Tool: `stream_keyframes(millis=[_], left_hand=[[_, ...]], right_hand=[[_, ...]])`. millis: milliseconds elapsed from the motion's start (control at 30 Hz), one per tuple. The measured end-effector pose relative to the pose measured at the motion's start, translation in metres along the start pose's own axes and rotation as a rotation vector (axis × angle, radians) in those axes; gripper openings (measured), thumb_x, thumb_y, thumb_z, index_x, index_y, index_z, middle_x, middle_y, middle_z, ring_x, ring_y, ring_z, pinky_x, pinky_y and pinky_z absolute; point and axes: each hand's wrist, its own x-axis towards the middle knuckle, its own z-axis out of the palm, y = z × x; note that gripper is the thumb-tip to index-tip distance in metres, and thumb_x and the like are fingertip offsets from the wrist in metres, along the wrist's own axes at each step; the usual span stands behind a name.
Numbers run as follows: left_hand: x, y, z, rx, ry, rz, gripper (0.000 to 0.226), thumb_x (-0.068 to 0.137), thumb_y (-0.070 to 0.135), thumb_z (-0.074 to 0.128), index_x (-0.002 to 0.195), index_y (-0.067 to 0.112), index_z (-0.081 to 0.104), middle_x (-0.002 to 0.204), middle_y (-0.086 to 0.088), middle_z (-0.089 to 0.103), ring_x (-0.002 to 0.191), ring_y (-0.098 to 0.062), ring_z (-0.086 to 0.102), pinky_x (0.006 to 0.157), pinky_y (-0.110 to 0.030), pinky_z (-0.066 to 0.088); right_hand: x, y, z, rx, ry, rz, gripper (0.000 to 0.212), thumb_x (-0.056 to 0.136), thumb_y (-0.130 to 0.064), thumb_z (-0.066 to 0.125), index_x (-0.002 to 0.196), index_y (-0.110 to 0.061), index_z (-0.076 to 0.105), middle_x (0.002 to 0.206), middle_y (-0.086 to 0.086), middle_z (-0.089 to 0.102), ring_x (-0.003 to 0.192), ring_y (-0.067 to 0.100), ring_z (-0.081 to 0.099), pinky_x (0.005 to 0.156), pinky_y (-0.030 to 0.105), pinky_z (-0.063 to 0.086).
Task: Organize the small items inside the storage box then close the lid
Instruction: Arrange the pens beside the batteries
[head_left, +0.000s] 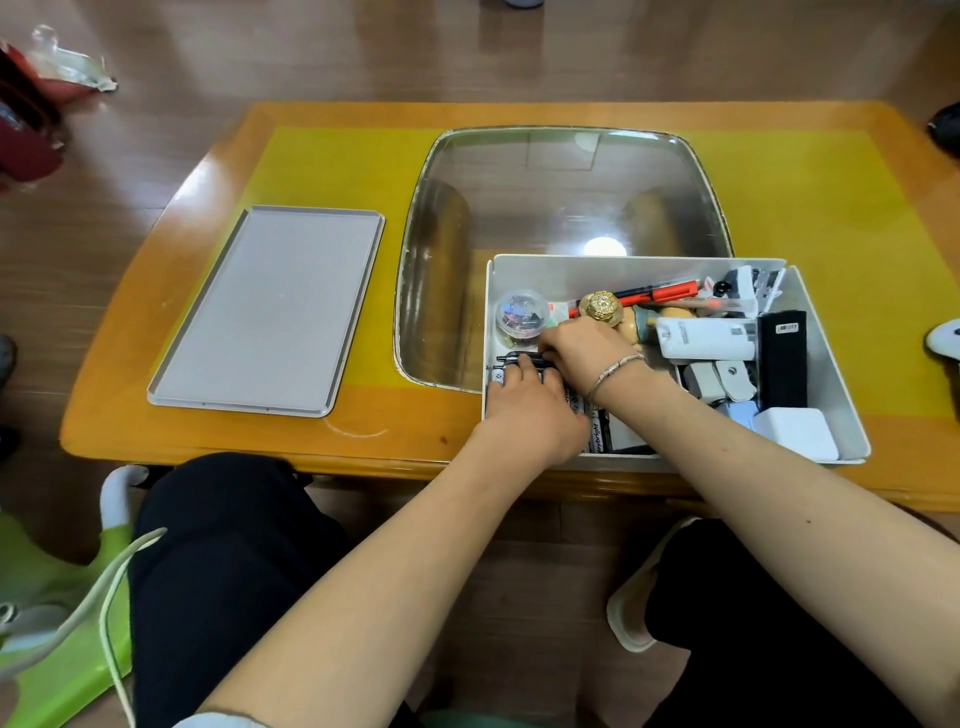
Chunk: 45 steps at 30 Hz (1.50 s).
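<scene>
In storage box (810, 332), left corner: both hands grip black markers (524, 358), left hand (530, 410), right hand (587, 345). Lid (270, 312) lies at 9 o'clock, well apart.

Both hands, left (530, 410) and right (587, 345), reach into the open storage box (826, 374), fingers on black markers (524, 358).

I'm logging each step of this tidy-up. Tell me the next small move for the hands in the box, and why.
Probably line up the dark markers flat along the near-left corner of the storage box. Both the left hand and the right hand are already on them there, the other items are still jumbled, and the lid lies apart on the table, so closing looks premature.
</scene>
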Motion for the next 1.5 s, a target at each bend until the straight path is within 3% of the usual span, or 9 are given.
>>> stream_keyframes(millis=[433, 533, 633, 767, 867, 1067, 1233, 1367, 1500], left_hand=[[-0.006, 0.002, -0.001, 0.010, 0.045, 0.002, 0.058, 0.097, 0.040, 0.034, 0.145, 0.009, 0.024, 0.152, -0.017, 0.021, 0.139, -0.032, 0.020, 0.110, -0.047, 0.022], [-0.004, 0.001, 0.000, -0.008, 0.071, -0.008, 0.067, 0.097, 0.038, 0.036, 0.150, 0.007, 0.010, 0.158, -0.016, 0.006, 0.145, -0.032, 0.004, 0.115, -0.047, 0.014], [0.001, 0.000, -0.001, 0.010, 0.036, 0.007, 0.074, 0.098, 0.037, 0.037, 0.152, 0.009, -0.005, 0.159, -0.012, -0.014, 0.146, -0.028, -0.013, 0.117, -0.047, 0.003], [0.008, 0.000, -0.002, 0.078, -0.012, 0.028, 0.071, 0.099, 0.039, 0.030, 0.151, 0.008, -0.007, 0.159, -0.010, -0.012, 0.147, -0.025, -0.012, 0.117, -0.049, 0.002], [0.009, 0.000, -0.001, 0.091, -0.010, 0.031, 0.070, 0.099, 0.039, 0.030, 0.152, 0.007, -0.003, 0.160, -0.011, -0.006, 0.147, -0.027, -0.008, 0.117, -0.050, 0.003], [0.009, 0.000, 0.001, 0.077, 0.078, 0.061, 0.067, 0.096, 0.036, 0.037, 0.151, 0.010, 0.009, 0.159, -0.012, 0.006, 0.145, -0.033, 0.005, 0.115, -0.050, 0.013], [0.016, 0.009, -0.004, -0.048, 0.383, 0.205, 0.067, 0.093, 0.024, 0.047, 0.151, 0.016, 0.013, 0.156, -0.011, 0.017, 0.141, -0.031, 0.017, 0.113, -0.046, 0.022], [0.029, 0.018, -0.008, 0.003, 0.387, 0.241, 0.074, 0.092, 0.023, 0.049, 0.152, 0.020, 0.005, 0.159, -0.010, 0.004, 0.144, -0.032, 0.007, 0.113, -0.051, 0.019], [0.034, 0.022, -0.007, -0.011, 0.393, 0.259, 0.074, 0.092, 0.021, 0.050, 0.152, 0.022, 0.008, 0.158, -0.012, 0.012, 0.143, -0.032, 0.014, 0.111, -0.053, 0.022]], right_hand=[[-0.002, 0.000, -0.002, -0.022, -0.003, -0.077, 0.024, 0.091, -0.012, 0.046, 0.105, -0.011, 0.066, 0.104, 0.013, 0.063, 0.099, 0.031, 0.058, 0.078, 0.036, 0.049], [-0.007, 0.000, -0.004, -0.007, 0.022, -0.079, 0.024, 0.091, -0.008, 0.046, 0.107, -0.011, 0.064, 0.104, 0.014, 0.064, 0.100, 0.031, 0.059, 0.080, 0.038, 0.049], [-0.019, 0.008, -0.013, 0.063, 0.130, -0.038, 0.027, 0.090, -0.007, 0.047, 0.111, -0.012, 0.063, 0.105, 0.013, 0.064, 0.102, 0.032, 0.057, 0.083, 0.039, 0.048], [-0.039, 0.042, -0.036, 0.157, 0.406, 0.121, 0.021, 0.088, -0.017, 0.051, 0.101, -0.013, 0.066, 0.099, 0.012, 0.068, 0.095, 0.034, 0.061, 0.077, 0.038, 0.049], [-0.047, 0.076, -0.050, 0.134, 0.494, 0.325, 0.023, 0.088, -0.018, 0.050, 0.104, -0.018, 0.065, 0.103, 0.011, 0.068, 0.097, 0.035, 0.061, 0.074, 0.038, 0.047], [-0.034, 0.107, -0.054, 0.043, 0.343, 0.536, 0.022, 0.087, -0.020, 0.051, 0.103, -0.013, 0.065, 0.103, 0.020, 0.065, 0.093, 0.040, 0.060, 0.072, 0.037, 0.046], [-0.024, 0.105, -0.053, 0.042, 0.325, 0.584, 0.024, 0.087, -0.019, 0.050, 0.103, -0.008, 0.064, 0.103, 0.024, 0.064, 0.093, 0.041, 0.060, 0.068, 0.034, 0.040], [-0.021, 0.107, -0.051, 0.016, 0.301, 0.618, 0.026, 0.087, -0.021, 0.052, 0.103, -0.005, 0.064, 0.108, 0.021, 0.062, 0.097, 0.039, 0.059, 0.071, 0.033, 0.039], [-0.021, 0.107, -0.047, 0.011, 0.259, 0.671, 0.033, 0.089, -0.032, 0.053, 0.104, -0.004, 0.064, 0.114, 0.018, 0.056, 0.099, 0.037, 0.058, 0.073, 0.034, 0.037]])
